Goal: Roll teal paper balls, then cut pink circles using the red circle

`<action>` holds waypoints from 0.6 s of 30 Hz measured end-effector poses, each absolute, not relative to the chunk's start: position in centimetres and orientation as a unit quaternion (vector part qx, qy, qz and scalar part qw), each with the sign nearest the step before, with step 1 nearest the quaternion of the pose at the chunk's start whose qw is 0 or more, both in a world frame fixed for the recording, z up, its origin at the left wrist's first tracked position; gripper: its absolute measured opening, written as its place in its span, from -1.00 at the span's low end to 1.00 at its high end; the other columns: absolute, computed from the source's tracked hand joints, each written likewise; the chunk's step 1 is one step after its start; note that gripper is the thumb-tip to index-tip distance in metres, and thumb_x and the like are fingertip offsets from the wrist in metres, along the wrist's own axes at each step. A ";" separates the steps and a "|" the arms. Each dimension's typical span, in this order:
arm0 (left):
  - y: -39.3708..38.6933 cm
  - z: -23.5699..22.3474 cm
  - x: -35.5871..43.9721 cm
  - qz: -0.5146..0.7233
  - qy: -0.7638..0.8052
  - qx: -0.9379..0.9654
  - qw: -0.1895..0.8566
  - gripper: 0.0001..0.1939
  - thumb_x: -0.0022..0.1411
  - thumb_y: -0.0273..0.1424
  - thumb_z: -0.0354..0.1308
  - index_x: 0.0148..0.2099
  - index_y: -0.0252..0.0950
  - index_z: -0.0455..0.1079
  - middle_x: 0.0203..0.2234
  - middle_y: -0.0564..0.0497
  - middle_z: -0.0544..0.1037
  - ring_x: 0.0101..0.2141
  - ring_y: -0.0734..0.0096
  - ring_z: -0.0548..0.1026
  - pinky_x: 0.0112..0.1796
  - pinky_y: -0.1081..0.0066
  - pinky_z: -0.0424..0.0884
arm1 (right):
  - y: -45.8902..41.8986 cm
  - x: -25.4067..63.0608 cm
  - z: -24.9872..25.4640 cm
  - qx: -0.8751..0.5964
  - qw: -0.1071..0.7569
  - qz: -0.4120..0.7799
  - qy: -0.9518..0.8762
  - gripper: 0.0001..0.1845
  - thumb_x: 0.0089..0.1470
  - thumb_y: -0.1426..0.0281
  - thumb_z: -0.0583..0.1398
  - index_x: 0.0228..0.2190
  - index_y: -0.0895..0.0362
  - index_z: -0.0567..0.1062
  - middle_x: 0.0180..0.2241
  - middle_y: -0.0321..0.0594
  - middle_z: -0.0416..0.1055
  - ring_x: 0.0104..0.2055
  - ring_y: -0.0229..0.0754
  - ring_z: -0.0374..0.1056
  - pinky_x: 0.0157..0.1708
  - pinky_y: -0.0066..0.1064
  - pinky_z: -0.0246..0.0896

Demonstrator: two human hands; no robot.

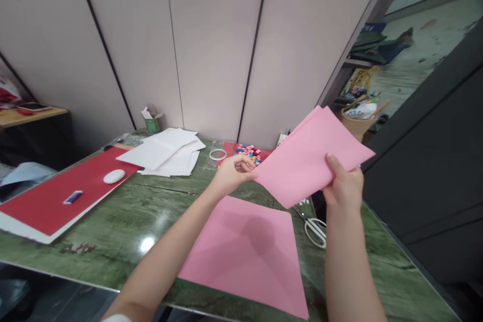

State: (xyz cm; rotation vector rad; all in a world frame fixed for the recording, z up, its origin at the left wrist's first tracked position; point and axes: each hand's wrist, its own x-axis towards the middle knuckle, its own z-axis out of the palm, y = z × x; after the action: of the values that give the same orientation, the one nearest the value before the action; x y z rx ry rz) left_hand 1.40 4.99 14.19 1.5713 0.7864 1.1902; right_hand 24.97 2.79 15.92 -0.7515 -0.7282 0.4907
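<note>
A folded piece of pink paper (305,156) is held up at a tilt above the table. My right hand (342,181) grips its lower right side, thumb on the near face and fingers behind. At the left corner of the same paper, my left hand (236,173) pinches with thumb and fingertips. Beneath my hands lies a larger flat pink sheet (249,256) on the green table, its near edge close to the table's front. White-handled scissors (315,231) rest beside that sheet, partly hidden by my right forearm.
Left on the green table (124,231) are red paper (68,181) with a white oval object (113,176) and an eraser (73,197). White sheets (166,148), a tape roll (218,154), a small green box (152,121) and colourful small pieces (247,151) sit toward the cabinet wall.
</note>
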 end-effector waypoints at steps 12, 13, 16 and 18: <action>4.0 15.2 0.9 0.406 0.240 0.685 0.555 -0.61 -0.03 -0.40 0.19 -0.11 -0.33 0.26 -0.13 -0.11 0.40 -0.14 0.38 0.39 -0.11 0.36 0.29 | 2.6 22.7 15.0 -0.451 0.713 0.314 -0.437 -0.47 -0.44 0.38 0.38 -0.29 0.24 0.46 -0.28 -0.06 0.47 -0.37 -0.14 0.40 -0.36 -0.26 0.35; 3.8 15.2 1.2 0.429 0.238 0.667 0.560 -0.60 -0.01 -0.38 0.17 -0.08 -0.33 0.24 -0.10 -0.12 0.39 -0.13 0.36 0.38 -0.11 0.35 0.29 | 2.5 22.2 14.9 -0.459 0.698 0.319 -0.448 -0.48 -0.43 0.37 0.37 -0.30 0.24 0.46 -0.28 -0.05 0.47 -0.38 -0.13 0.40 -0.37 -0.25 0.34; 3.5 15.2 1.6 0.487 0.259 0.624 0.553 -0.55 0.01 -0.33 0.16 -0.04 -0.35 0.21 -0.09 -0.15 0.39 -0.12 0.28 0.39 -0.16 0.34 0.33 | 2.3 20.9 14.4 -0.482 0.663 0.314 -0.480 -0.50 -0.40 0.35 0.36 -0.30 0.23 0.46 -0.27 -0.05 0.47 -0.35 -0.11 0.40 -0.37 -0.27 0.33; 3.5 15.0 1.8 0.510 0.283 0.612 0.534 -0.56 0.03 -0.29 0.13 -0.04 -0.37 0.23 -0.12 -0.16 0.42 -0.12 0.24 0.39 -0.19 0.34 0.34 | 2.3 20.2 14.3 -0.498 0.644 0.293 -0.502 -0.52 -0.38 0.34 0.35 -0.30 0.22 0.46 -0.26 -0.05 0.47 -0.31 -0.10 0.39 -0.37 -0.30 0.32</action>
State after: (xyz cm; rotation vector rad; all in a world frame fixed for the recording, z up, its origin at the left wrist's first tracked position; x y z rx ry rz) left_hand 1.75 3.53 14.96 1.4584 0.6739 1.2160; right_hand 20.15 2.25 14.33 -1.1337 -1.1439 0.6671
